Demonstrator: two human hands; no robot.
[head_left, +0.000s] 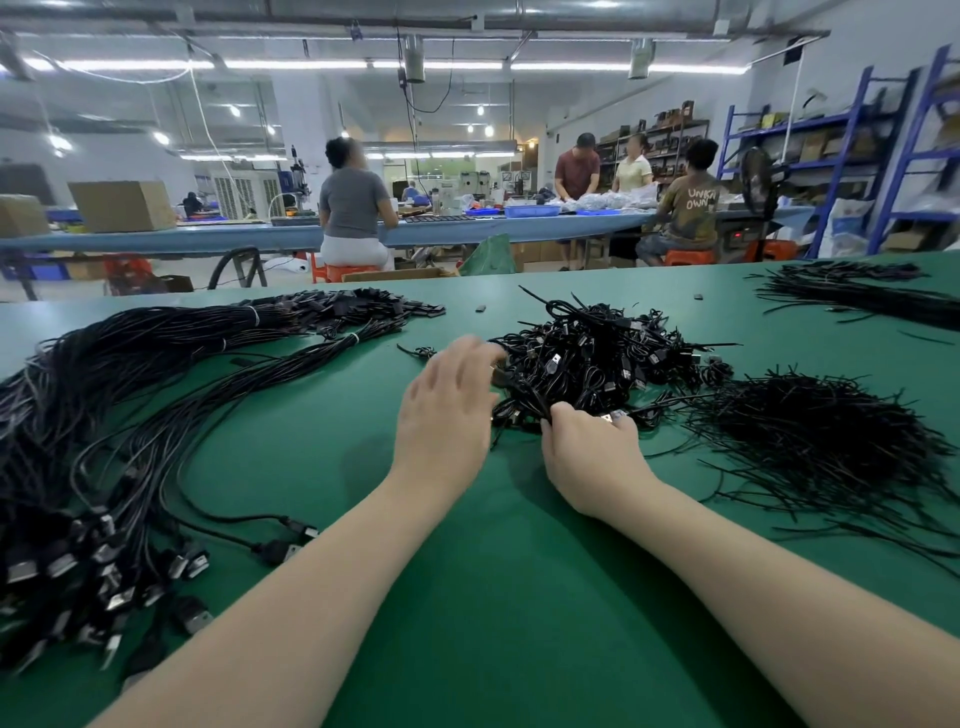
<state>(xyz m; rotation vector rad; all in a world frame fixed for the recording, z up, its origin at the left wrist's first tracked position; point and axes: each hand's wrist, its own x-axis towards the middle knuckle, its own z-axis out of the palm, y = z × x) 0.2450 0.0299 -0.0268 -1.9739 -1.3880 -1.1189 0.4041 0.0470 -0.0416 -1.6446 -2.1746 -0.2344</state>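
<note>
Two bare hands work at a pile (597, 358) of small coiled black cables with silver plugs, lying mid-worktop (467, 597). The right hand (592, 452) has its fingers curled round one coil (522, 410) at the pile's near edge. The left hand (449, 402) reaches over the pile's left edge; it is blurred, so whether its fingers grip anything cannot be told. Four dark heaps lie on the green surface: the pile, a sheaf of long cables (130, 395) at left bound by three white bands (253, 314), a heap of thin black ties (831, 441) just right of the pile, and a further bundle (872, 296) at far right. Two small black bits (480, 308) lie beyond the pile. Four people (353, 208) are at a blue bench behind; one brown shirt (696, 208) reads roughly "UNKN OWN".
</note>
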